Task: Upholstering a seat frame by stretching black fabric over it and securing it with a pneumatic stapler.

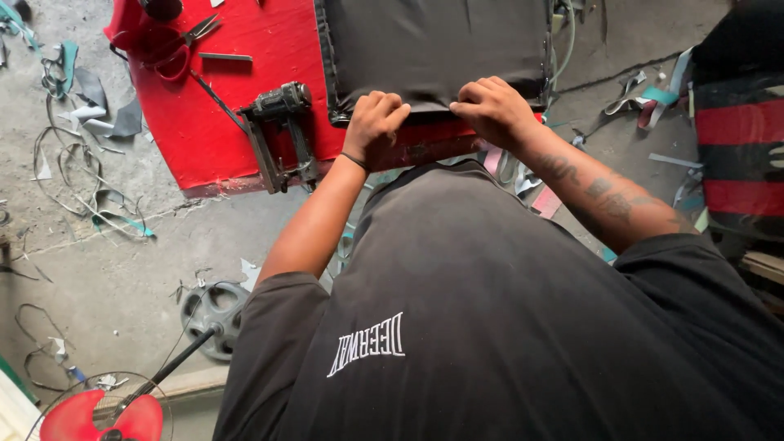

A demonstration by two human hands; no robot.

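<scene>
A: Nearest the camera: black T-shirt (506,327), both forearms reaching out. Below on the concrete floor (122,269), a red fan (102,416) and a grey wheel-like base (214,314).

B: Hands?

A: Left hand (374,122) curled, fingers pressed together, pinching the near edge of the black fabric-covered panel (437,49). Right hand (492,108) just beside it, fingertips bunched on the same edge, pulling the cloth down over the rim.

B: Where does the panel sit?

A: Flat on the red worktable (212,114), near edge at the table's front.

B: Progress?

A: Judging by the look, the left and right sides are fastened already; the near edge is in hand. Far edge out of frame.

B: Beyond that?

A: Pneumatic stapler (282,131) lying idle left of the panel; red-handled scissors (175,49) further back. Fabric scraps (90,114) litter the floor.
</scene>
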